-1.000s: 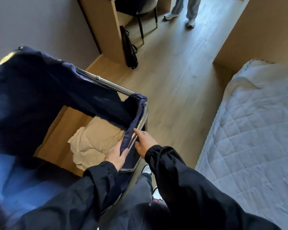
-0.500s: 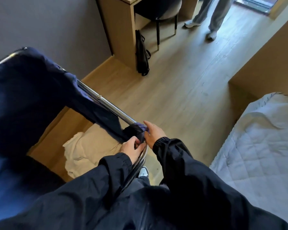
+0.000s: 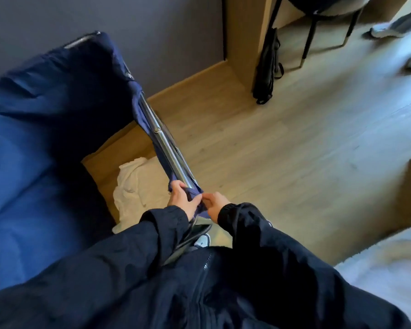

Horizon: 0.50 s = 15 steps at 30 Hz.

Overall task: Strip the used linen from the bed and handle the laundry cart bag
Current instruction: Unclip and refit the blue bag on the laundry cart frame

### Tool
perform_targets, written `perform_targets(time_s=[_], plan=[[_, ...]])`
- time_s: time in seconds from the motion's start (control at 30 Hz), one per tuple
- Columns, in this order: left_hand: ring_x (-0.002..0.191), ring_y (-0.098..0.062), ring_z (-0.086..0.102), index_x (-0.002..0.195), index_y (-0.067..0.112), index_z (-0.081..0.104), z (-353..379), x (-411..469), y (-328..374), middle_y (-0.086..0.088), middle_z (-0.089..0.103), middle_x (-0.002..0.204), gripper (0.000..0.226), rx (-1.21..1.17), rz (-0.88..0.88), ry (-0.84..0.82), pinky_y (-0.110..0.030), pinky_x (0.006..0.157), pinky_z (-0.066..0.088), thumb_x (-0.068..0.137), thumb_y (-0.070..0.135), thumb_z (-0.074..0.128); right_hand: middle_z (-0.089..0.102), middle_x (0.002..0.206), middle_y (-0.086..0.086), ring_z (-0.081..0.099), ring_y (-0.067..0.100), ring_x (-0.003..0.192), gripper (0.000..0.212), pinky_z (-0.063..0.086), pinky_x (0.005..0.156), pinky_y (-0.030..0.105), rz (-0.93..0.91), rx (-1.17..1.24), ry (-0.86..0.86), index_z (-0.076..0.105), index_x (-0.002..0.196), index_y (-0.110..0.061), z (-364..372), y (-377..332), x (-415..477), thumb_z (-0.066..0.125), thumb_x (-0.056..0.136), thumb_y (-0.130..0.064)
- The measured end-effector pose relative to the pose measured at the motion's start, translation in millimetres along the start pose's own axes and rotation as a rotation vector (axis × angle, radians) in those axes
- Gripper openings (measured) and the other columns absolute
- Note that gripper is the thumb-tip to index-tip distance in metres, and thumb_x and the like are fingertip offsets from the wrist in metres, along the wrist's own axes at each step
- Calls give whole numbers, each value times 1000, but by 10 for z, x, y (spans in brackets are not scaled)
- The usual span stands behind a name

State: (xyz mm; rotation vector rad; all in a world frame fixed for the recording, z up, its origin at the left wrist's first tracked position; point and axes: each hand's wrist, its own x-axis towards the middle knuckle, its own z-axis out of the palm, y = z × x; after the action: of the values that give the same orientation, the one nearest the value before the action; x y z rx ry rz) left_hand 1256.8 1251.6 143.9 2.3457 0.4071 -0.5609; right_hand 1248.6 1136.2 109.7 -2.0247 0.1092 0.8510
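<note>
The navy laundry cart bag (image 3: pixel 45 129) fills the left of the head view, draped over the cart's chrome frame rail (image 3: pixel 163 136). At the rail's near corner my left hand (image 3: pixel 183 201) and my right hand (image 3: pixel 214 205) both pinch the bag's dark blue hem, fingers closed on the fabric, nearly touching each other. Crumpled cream linen (image 3: pixel 133 193) lies low in the cart's opening, just left of my left hand. A corner of the white quilted bed (image 3: pixel 387 271) shows at the lower right, blurred.
A wooden desk panel (image 3: pixel 244 34) stands at the back with a black bag (image 3: pixel 267 67) leaning on it and a chair (image 3: pixel 328 24) beside. Another person's feet (image 3: pixel 387 32) are at the top right. Wood floor (image 3: pixel 294 138) stretches between cart and bed.
The view has swung left, so the bed has slid almost out of frame. Both hands have come together on the bag's hem at the rail corner and bunched it tighter.
</note>
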Motion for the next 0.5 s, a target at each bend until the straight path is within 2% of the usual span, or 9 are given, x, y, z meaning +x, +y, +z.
perform_targets(time_s=[0.1, 0.17, 0.27, 0.33, 0.37, 0.4, 0.43, 0.5], plan=[[91, -24, 51, 122, 10, 37, 87, -139, 29, -4, 48, 104, 47, -124, -78, 102, -31, 81, 41, 87, 17, 67, 63, 86, 14, 59, 33, 82, 35, 47, 73, 36, -57, -33, -93, 66, 94, -10, 6, 189, 50, 37, 81, 5], [104, -21, 53, 129, 14, 44, 113, -244, 7, -2, 53, 116, 44, -101, -74, 147, -33, 93, 43, 90, 15, 64, 64, 85, 17, 59, 34, 80, 29, 47, 72, 39, -71, -6, -123, 65, 91, -9, 20, 226, 38, 40, 79, -3], [120, -22, 51, 133, 20, 50, 156, -407, -50, -4, 53, 133, 41, 40, -41, 104, -36, 101, 41, 94, 13, 58, 59, 88, 11, 54, 25, 83, 26, 43, 73, 31, -78, 56, -131, 62, 105, -8, 5, 248, -40, 45, 86, -4], [118, -22, 52, 137, 23, 49, 169, -479, -49, -3, 51, 130, 47, 177, -43, 39, -30, 98, 41, 92, 19, 61, 51, 81, 3, 45, 18, 79, 25, 35, 64, 22, -60, 101, -118, 57, 89, -19, 56, 229, -100, 43, 86, 1], [116, -22, 52, 140, 26, 46, 174, -484, -27, -3, 50, 127, 51, 250, -54, 10, -28, 96, 41, 92, 23, 62, 50, 83, -1, 42, 16, 81, 31, 33, 63, 17, -52, 115, -110, 50, 82, -28, 87, 215, -111, 43, 87, 1], [115, -24, 52, 143, 31, 42, 182, -467, -3, -3, 49, 125, 55, 315, -65, -11, -29, 95, 42, 92, 27, 62, 52, 92, -1, 42, 13, 83, 33, 35, 69, 14, -35, 122, -114, 46, 84, -33, 134, 203, -114, 43, 87, 0], [114, -26, 52, 144, 34, 38, 188, -431, 27, -4, 48, 126, 57, 368, -89, -35, -30, 94, 42, 92, 31, 61, 54, 104, 3, 45, 14, 86, 31, 37, 76, 12, -26, 144, -124, 49, 94, -30, 176, 207, -123, 42, 88, -1], [115, -30, 51, 142, 37, 38, 214, -327, 90, -6, 48, 129, 54, 440, -147, -77, -31, 91, 41, 92, 36, 59, 54, 117, 9, 54, 21, 98, 35, 43, 89, 24, 32, 275, -127, 51, 122, -17, 209, 263, -126, 45, 90, -4]])
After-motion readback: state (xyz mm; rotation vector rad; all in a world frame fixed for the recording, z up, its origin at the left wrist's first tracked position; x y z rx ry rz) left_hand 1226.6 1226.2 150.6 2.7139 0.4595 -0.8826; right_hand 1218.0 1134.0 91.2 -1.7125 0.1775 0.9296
